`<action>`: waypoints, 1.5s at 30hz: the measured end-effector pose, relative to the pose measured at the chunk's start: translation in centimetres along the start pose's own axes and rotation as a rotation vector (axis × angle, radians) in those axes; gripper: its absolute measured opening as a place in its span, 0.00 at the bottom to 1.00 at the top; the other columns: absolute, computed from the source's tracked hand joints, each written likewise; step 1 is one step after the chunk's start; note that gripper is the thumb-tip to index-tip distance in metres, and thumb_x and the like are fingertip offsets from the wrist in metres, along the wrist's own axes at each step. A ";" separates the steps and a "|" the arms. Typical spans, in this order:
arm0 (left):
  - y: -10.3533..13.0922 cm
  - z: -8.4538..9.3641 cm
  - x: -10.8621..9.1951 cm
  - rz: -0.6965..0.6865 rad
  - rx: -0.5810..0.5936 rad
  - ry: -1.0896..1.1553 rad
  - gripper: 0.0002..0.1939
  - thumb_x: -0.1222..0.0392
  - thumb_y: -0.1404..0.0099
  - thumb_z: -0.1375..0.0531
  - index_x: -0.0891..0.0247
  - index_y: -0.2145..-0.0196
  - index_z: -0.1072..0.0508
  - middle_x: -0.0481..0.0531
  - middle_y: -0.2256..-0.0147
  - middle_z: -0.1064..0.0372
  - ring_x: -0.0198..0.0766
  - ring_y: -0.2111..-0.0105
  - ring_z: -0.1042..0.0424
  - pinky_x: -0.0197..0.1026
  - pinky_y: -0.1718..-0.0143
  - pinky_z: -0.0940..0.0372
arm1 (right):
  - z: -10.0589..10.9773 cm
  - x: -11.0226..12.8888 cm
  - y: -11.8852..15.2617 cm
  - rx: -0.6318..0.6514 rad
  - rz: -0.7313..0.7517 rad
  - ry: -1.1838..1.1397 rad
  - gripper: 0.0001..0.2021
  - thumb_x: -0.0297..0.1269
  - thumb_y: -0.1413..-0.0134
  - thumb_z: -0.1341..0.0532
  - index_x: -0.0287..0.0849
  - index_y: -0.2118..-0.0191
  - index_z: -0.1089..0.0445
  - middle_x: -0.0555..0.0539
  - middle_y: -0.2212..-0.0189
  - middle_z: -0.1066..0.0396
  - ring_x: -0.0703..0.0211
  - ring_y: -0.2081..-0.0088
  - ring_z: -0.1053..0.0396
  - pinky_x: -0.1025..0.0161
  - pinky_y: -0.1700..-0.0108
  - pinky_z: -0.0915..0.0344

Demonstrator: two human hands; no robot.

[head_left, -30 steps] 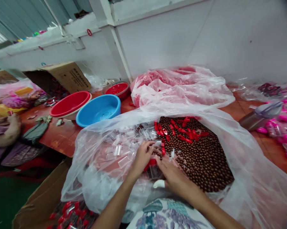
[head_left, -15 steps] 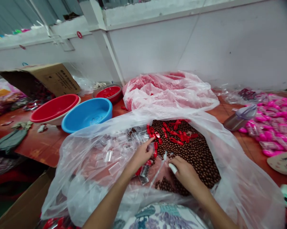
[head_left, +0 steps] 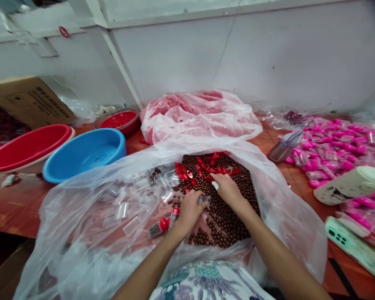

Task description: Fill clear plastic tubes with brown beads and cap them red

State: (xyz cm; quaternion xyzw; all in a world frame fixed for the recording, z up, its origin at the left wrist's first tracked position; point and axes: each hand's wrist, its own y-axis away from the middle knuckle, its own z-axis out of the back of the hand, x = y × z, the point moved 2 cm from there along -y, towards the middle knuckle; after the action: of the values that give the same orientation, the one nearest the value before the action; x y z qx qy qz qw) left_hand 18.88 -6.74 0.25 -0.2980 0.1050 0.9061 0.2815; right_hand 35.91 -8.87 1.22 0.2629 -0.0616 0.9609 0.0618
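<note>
Now the left hand (head_left: 189, 208) grips a clear tube (head_left: 206, 201) low over brown beads (head_left: 229, 223), apparently for easy reach; the right hand (head_left: 229, 190) is in among the red pieces (head_left: 235, 171), fingers bent, whether pinching one I can't tell.

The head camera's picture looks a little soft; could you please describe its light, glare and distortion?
Head view: diffuse light, with no hard-edged shadow on the wall; small bright glints on the clear tubes; brown beads slightly soft, individual ones hard to separate at the far side; tumbler apparently stretched near the right edge; top-right corner dark.
</note>
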 end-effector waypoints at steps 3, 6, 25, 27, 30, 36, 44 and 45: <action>0.1 -0.3 0.1 -0.011 0.018 -0.018 0.10 0.61 0.43 0.41 0.61 0.61 0.29 0.51 0.64 0.35 0.40 0.61 0.35 0.40 0.59 0.42 | -0.4 0.2 -0.8 -0.003 0.008 -0.036 0.19 0.28 0.48 0.44 0.42 0.49 0.32 0.42 0.60 0.28 0.51 0.54 0.37 0.57 0.49 0.41; -0.3 -0.7 -0.1 -0.025 0.040 0.031 0.10 0.60 0.42 0.40 0.60 0.61 0.29 0.50 0.64 0.36 0.39 0.62 0.35 0.38 0.60 0.42 | 0.2 0.1 0.0 -0.051 -0.010 -0.105 0.16 0.31 0.46 0.44 0.42 0.51 0.31 0.42 0.58 0.29 0.52 0.53 0.36 0.57 0.48 0.41; -2.5 -4.5 -2.3 -0.044 0.300 0.234 0.20 0.62 0.48 0.37 0.61 0.55 0.27 0.51 0.64 0.33 0.40 0.63 0.33 0.40 0.59 0.40 | 1.4 -3.7 12.8 -0.338 -0.551 -0.960 0.23 0.45 0.48 0.40 0.48 0.46 0.39 0.46 0.48 0.34 0.54 0.52 0.34 0.58 0.53 0.36; -2.5 -4.6 -2.1 -0.010 0.304 0.315 0.19 0.63 0.49 0.37 0.60 0.57 0.26 0.51 0.64 0.33 0.41 0.62 0.34 0.41 0.58 0.41 | 1.2 -3.8 12.8 -0.343 -0.566 -0.965 0.24 0.45 0.49 0.40 0.47 0.46 0.38 0.45 0.49 0.34 0.54 0.54 0.32 0.58 0.55 0.34; -2.5 -4.9 -1.8 0.041 0.321 0.480 0.17 0.64 0.51 0.36 0.61 0.60 0.24 0.50 0.63 0.32 0.40 0.62 0.33 0.42 0.56 0.41 | 1.0 -3.8 12.8 -0.328 -0.556 -0.958 0.24 0.46 0.49 0.40 0.47 0.47 0.37 0.45 0.48 0.34 0.52 0.53 0.33 0.55 0.54 0.34; -2.0 -4.8 -1.8 0.128 0.427 0.671 0.18 0.62 0.49 0.37 0.66 0.59 0.27 0.49 0.70 0.29 0.34 0.73 0.33 0.37 0.68 0.37 | 0.7 -3.6 12.5 -0.274 -0.455 -0.905 0.22 0.43 0.47 0.41 0.48 0.46 0.36 0.46 0.45 0.36 0.52 0.44 0.40 0.48 0.41 0.48; 0.4 -2.7 -2.7 0.358 0.472 1.054 0.21 0.59 0.54 0.33 0.64 0.60 0.30 0.48 0.68 0.31 0.30 0.76 0.33 0.31 0.79 0.37 | 0.6 -2.1 11.1 -0.255 -0.395 -0.923 0.19 0.43 0.50 0.39 0.46 0.51 0.31 0.46 0.49 0.31 0.52 0.46 0.37 0.47 0.41 0.48; 0.7 -2.4 -2.8 0.385 0.487 1.062 0.22 0.59 0.54 0.33 0.63 0.59 0.30 0.49 0.68 0.31 0.30 0.77 0.33 0.31 0.80 0.37 | 0.7 -1.8 11.0 -0.246 -0.385 -0.908 0.18 0.43 0.49 0.40 0.47 0.51 0.30 0.47 0.49 0.31 0.52 0.46 0.37 0.47 0.40 0.49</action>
State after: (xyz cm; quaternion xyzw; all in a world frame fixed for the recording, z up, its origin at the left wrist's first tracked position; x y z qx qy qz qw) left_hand 21.52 -9.43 0.02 -0.6113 0.4868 0.6186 0.0819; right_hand 36.15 -19.94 -0.06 0.6514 -0.1455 0.7065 0.2353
